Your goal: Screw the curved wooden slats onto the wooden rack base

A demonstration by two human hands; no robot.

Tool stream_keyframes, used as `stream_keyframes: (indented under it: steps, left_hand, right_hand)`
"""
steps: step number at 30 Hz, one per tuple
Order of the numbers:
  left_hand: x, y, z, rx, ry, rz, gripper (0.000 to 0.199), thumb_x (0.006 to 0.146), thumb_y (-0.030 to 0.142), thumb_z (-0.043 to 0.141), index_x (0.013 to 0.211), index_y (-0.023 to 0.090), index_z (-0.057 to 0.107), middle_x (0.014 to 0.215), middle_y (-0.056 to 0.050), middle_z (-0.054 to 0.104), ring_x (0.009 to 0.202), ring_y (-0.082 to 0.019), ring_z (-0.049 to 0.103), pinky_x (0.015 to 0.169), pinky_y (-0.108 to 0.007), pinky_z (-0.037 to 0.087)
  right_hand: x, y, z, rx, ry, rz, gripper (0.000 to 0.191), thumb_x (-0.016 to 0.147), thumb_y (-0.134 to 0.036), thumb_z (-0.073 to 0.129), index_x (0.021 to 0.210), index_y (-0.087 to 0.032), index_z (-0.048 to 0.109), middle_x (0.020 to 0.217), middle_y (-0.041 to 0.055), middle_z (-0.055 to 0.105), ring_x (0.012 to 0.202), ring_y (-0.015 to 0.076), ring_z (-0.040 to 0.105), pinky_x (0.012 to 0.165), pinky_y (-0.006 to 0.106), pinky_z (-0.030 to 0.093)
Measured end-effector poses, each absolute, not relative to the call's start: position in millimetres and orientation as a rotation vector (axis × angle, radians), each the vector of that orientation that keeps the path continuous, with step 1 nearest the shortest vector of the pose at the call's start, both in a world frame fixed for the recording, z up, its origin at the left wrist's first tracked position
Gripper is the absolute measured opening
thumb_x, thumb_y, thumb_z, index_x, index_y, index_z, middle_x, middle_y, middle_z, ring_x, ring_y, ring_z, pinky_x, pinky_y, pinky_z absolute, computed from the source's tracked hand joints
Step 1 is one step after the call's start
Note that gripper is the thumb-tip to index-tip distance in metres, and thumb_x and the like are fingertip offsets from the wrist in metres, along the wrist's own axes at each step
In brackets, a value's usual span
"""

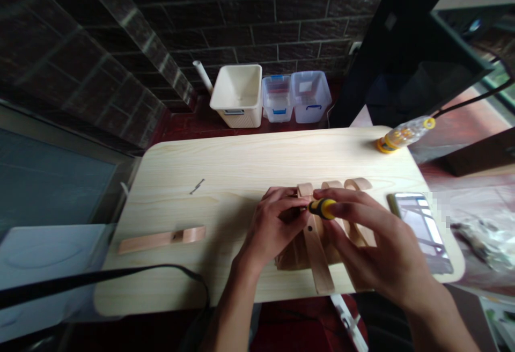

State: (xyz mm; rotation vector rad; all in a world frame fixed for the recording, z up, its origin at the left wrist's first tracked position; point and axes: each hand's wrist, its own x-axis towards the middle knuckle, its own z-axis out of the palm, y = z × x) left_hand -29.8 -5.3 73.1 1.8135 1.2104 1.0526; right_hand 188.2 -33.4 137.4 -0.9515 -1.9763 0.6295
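1. Okay, so the person's right hand (378, 239) has its grip clamped on the black-and-yellow handle of a screwdriver (322, 208), fingers and thumb wrapped round it.
2. The left hand (273, 223) is right at the screwdriver's front end, index finger and thumb coming in close to each other. Can't really tell if that grip is pinched on something, since the fingertips crowd the spot.
3. The screwdriver is over the right half of the worktop (225, 164), above a flat wooden strip (317, 261). That strip has a dark round hole just below the tool, and its lower end sits near the front edge.
4. Under the strip there's a wooden piece (295, 255), mostly hidden by both hands, so its full shape is hard to make out.
5. More curled wooden ends (358, 183) poke out just past the right hand.
6. Over on the left lies a loose wooden strip (148, 240) with a curled end, well apart from the hands. Some thin dark metal bits (197, 186) lie farther back, too small to identify.
7. Far right corner: a clear bottle (406, 134) with yellow ends. A phone-like slab (422, 228) lies flat near the right edge.
8. Beyond the worktop, a cream bin (237, 94) stands beside two clear plastic boxes (277, 100).
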Motion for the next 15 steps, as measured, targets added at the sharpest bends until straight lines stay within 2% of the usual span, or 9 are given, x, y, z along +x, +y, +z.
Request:
stream_keyframes:
  steps: [2,6,15]
  left_hand:
    - [-30.2,-5.4,72.8,1.823,1.204,1.054,0.021,0.096,0.017,0.083,0.113,0.029,0.088,0.121,-0.006,0.084,0.119,-0.025,0.076,0.104,-0.041,0.064]
    - [-29.5,-5.6,73.2,1.833,1.211,1.066,0.02,0.097,0.017,0.083,0.112,0.029,0.088,0.118,-0.006,0.085,0.116,-0.025,0.076,0.103,-0.042,0.064]
    - [-29.3,-6.0,74.6,1.822,1.234,1.038,0.021,0.097,0.018,0.083,0.113,0.03,0.088,0.12,-0.006,0.084,0.118,-0.025,0.076,0.104,-0.042,0.064]
  right_hand:
    - [189.0,-34.2,136.4,-0.97,-1.991,0.617,0.052,0.103,-0.002,0.068,0.147,-0.028,0.061,0.15,0.0078,0.073,0.139,0.0177,0.072,0.115,0.027,0.06]
    - [191.1,-35.3,134.8,-0.984,-1.976,0.624,0.049,0.104,-0.002,0.068,0.145,-0.029,0.063,0.142,0.0066,0.076,0.127,0.0141,0.076,0.108,0.023,0.061]
    - [186.3,-30.6,139.2,-0.937,-1.935,0.658,0.049,0.104,-0.002,0.069,0.144,-0.029,0.063,0.136,0.004,0.075,0.127,0.0126,0.074,0.11,0.022,0.06]
